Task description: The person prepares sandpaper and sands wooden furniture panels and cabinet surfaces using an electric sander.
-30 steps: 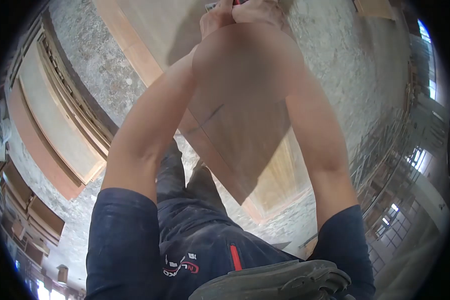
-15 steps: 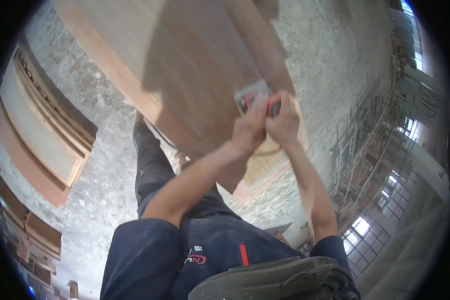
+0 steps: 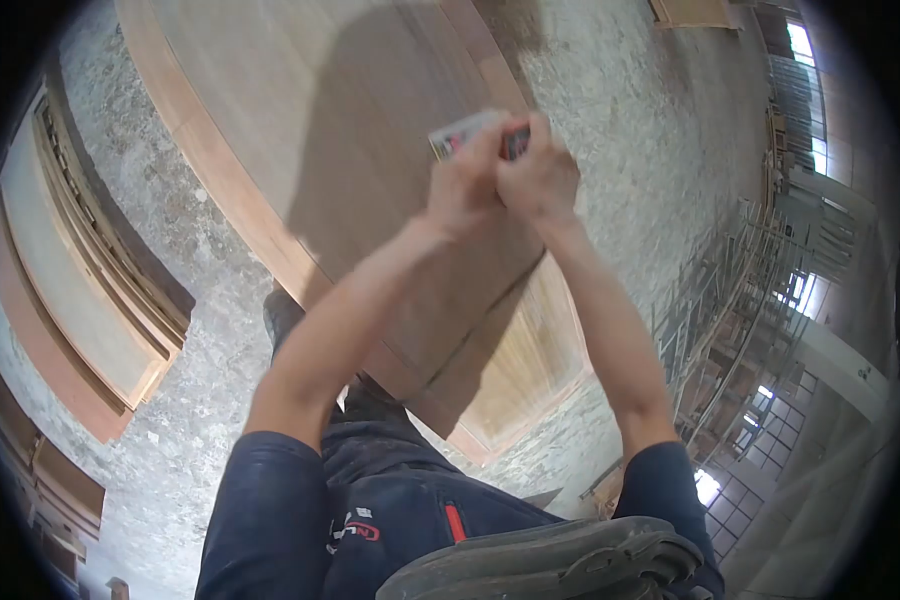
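Two bare hands grip one red-and-grey tool [image 3: 460, 133], which sits right at the fingers, its flat grey part jutting out just past them on the left. Fingers of the left hand [image 3: 465, 190] are curled around its body; those of the right hand [image 3: 540, 178], just beside, are bent over its red and black end. Blur hides the exact fingertips. Beneath the fingers lies a broad wooden panel [image 3: 230, 80], the tool over it near its right-hand edge; whether they touch, I cannot tell. Nearer the body than the fingers, a dark cord [image 3: 485, 320] crosses the panel between the forearms. Well to the left of the fingers, more panels [image 3: 80, 270] lie stacked on the floor [image 3: 650, 130]; well to the right stand metal racks [image 3: 715, 300].
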Available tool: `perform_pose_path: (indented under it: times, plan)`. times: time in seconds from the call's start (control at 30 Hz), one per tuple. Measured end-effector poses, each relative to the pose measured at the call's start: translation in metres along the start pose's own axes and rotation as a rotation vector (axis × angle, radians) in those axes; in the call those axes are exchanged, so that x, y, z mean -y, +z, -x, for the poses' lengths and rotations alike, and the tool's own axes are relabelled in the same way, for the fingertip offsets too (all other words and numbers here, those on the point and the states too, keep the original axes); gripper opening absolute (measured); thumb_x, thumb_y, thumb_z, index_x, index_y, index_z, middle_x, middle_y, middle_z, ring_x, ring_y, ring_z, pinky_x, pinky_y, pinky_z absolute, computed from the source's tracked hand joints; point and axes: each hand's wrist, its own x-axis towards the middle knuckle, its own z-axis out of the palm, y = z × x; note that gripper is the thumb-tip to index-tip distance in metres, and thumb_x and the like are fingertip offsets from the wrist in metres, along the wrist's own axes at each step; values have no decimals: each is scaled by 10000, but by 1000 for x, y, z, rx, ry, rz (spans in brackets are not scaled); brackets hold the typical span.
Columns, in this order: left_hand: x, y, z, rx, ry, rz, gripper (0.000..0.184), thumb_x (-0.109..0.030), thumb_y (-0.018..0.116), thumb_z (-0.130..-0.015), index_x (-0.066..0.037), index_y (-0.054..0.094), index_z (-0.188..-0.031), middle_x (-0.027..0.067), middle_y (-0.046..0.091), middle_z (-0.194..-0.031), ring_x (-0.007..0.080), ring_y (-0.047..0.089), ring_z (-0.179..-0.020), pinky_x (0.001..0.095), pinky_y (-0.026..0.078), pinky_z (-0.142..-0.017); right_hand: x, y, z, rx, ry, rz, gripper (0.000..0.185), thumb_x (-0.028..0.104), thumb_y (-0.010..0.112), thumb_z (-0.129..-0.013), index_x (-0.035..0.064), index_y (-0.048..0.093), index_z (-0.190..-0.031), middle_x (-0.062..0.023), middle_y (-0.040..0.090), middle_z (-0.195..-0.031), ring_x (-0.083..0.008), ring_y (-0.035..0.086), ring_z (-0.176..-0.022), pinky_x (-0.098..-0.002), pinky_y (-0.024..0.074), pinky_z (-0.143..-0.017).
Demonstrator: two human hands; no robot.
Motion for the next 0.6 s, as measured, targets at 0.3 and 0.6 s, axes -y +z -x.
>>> perform_pose_path:
  times: [0.3, 0.6]
  plan:
    - [32, -50, -99, -220, -70, -185, 807, -371, 906, -748, -212, 500, -1427, 171, 753, -1087, 433, 735, -1047, 495, 558, -863, 73, -20, -114, 20, -181, -56, 607, 543, 582, -969, -20, 632, -1189, -317, 755, -1005, -483, 749, -1016, -541, 584, -926]
    - [-48, 105, 85, -73, -138, 3, 826, -285, 923, -780, -150, 532, -1495, 101, 677, -1337, 263, 683, -1253, 362, 526, -1043, -99, -6, 80, -25, -54, -8, 539, 509, 719, -905, 47, 622, -1165, -334, 743, -986, -521, 740, -972, -581, 601, -875]
